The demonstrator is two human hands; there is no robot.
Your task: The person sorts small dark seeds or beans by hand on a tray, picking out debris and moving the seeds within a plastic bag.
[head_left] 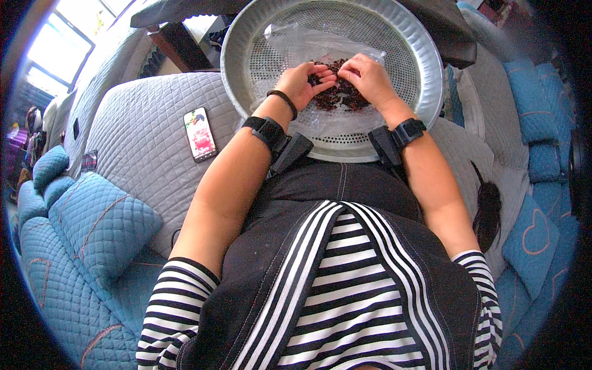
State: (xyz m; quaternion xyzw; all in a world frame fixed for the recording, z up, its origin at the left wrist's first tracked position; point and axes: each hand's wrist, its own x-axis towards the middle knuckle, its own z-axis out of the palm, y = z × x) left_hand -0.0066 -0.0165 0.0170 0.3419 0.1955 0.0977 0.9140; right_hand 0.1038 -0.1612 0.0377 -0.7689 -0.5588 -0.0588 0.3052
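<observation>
Cupped left hand (303,86); dark granular bits (349,98); crinkled plastic (295,39); perforated tray (433,83).

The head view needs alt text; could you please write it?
Someone's left hand and right hand are over dark bits on clear plastic in a round metal tray. A phone lies on grey fabric to the left.

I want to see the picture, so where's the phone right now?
In the head view, the phone lies on the gray quilted cover, just left of the person's left forearm.
</observation>
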